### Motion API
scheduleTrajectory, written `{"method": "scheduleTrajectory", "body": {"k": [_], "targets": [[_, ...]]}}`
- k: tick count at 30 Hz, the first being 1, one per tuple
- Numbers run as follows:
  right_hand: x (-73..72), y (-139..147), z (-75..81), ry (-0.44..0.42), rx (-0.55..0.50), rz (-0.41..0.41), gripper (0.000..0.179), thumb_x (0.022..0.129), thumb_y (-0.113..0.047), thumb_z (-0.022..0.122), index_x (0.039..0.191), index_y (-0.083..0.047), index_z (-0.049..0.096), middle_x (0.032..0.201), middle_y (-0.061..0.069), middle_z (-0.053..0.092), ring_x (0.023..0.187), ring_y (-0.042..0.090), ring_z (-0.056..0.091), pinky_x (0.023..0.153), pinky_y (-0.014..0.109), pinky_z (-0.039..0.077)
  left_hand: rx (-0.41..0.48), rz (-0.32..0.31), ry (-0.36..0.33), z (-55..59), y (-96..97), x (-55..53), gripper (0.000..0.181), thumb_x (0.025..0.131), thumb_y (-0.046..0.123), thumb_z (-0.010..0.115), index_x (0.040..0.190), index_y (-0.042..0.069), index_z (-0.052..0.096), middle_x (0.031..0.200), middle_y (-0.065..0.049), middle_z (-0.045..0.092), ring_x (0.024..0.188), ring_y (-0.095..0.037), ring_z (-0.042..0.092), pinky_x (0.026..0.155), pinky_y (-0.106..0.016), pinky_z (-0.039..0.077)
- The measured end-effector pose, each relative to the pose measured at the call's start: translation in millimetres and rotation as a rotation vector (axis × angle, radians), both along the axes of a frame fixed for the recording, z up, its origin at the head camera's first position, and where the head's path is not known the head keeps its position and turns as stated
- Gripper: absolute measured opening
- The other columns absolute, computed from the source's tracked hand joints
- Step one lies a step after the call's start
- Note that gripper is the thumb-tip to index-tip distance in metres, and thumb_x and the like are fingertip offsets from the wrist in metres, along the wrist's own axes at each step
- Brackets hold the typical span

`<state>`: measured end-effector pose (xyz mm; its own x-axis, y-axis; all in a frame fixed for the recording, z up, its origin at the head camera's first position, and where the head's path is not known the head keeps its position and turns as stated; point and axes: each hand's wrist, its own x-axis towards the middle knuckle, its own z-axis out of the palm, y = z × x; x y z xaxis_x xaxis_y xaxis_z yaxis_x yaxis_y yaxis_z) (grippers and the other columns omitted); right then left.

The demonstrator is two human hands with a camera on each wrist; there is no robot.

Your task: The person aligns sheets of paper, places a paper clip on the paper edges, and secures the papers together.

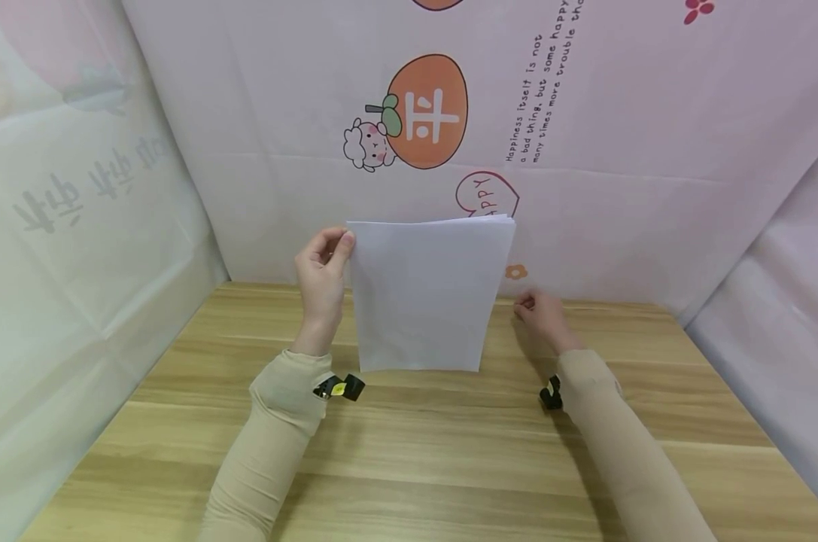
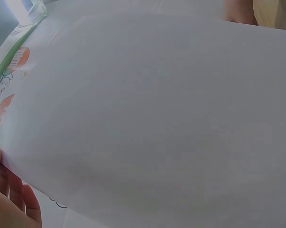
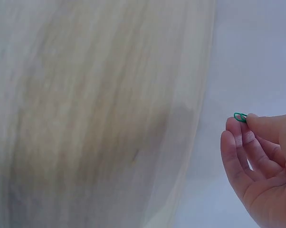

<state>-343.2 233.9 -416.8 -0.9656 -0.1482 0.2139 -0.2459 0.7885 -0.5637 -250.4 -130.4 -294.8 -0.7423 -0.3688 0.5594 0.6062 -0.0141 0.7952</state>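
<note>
White sheets (image 1: 429, 301): I have them in the middle of the head view, held up with a broad face toward the camera; in the left wrist view they fill most of the frame.
Left hand (image 1: 320, 278): left of the sheets, it pinches their upper left corner, a narrow grip with paper in it.
Right hand (image 1: 544, 320): right of centre in the head view, apart from the paper, fingertips drawn together on something small.
Green clip (image 3: 240, 117): on the right wrist view I find it between the right thumb and fingertips, right of centre; from the head view I cannot make it out.
Paper so far: up in the left hand, more than one edge showing at the upper right corner, so I judge the stack slightly out of line there.
Clip so far: picked out and pinched, I would say, but not on the paper; I see no fastening along the edges in view.
Sheet direction: I read the long axis as running up and down the head view, foreshortened, the lower edge looking narrower; whether that edge meets the wooden table (image 1: 436, 467), I cannot tell.
Clip direction: a loop juts toward the left of the right wrist view, its long axis roughly crosswise, dipping slightly to the right.
</note>
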Motion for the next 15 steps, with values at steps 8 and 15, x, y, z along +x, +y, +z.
{"method": "scheduleTrajectory", "body": {"k": [8,15], "targets": [[4.9,-5.2,6.7,0.022,-0.046,0.017,0.015,0.093,-0.007,0.057,0.103,0.004,0.058,0.099,0.023,0.065,0.092,0.035,0.063,0.080,0.044,0.052,-0.001,0.001,0.007,-1.4,-0.2,-1.0,0.025,0.089,0.017,0.066,0.097,-0.007,0.064,0.084,0.005,0.060,0.079,-0.010,0.054,0.072,-0.019,0.046],[9.0,-8.5,13.3,0.068,-0.061,0.021,0.017,0.094,-0.009,0.055,0.104,0.004,0.057,0.096,0.022,0.064,0.088,0.033,0.063,0.078,0.042,0.052,-0.001,0.004,0.004,-1.5,0.1,-1.0,0.024,0.089,0.018,0.066,0.096,-0.005,0.065,0.085,0.005,0.061,0.080,-0.011,0.054,0.073,-0.020,0.046]]}}
